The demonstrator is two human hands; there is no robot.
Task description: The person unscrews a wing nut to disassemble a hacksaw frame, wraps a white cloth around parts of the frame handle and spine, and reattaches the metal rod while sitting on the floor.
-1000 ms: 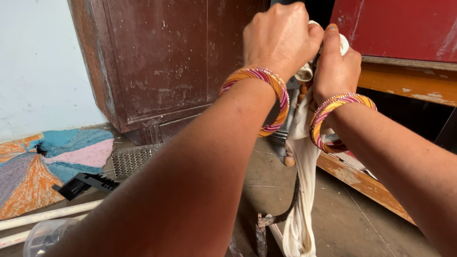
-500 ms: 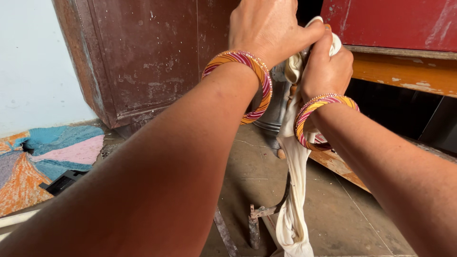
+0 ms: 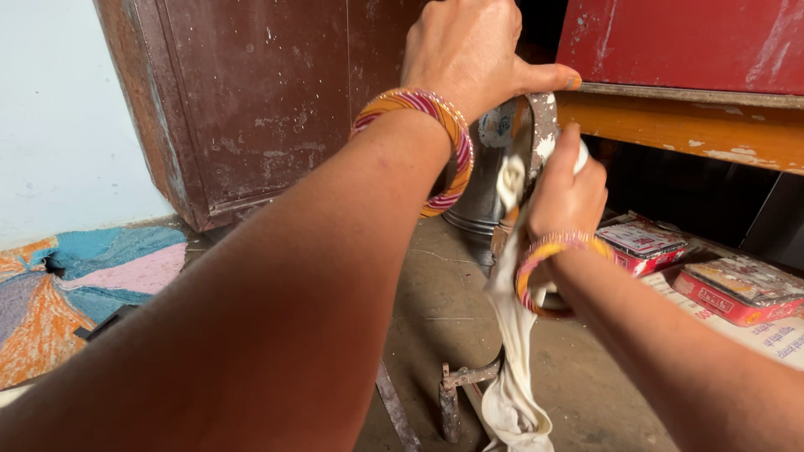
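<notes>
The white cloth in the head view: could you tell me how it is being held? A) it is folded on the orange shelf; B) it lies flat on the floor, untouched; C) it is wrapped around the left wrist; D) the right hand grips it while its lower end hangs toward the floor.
D: the right hand is closed around the white cloth, whose twisted lower end hangs toward the floor.

We stand in a modest home's storage corner: a worn brown cupboard point(image 3: 251, 100), a chipped red and orange shelf point(image 3: 687, 125), a bare concrete floor point(image 3: 435, 293), a patchwork mat point(image 3: 75, 285), a steel pot point(image 3: 486, 184) and small boxes point(image 3: 729, 289).
</notes>
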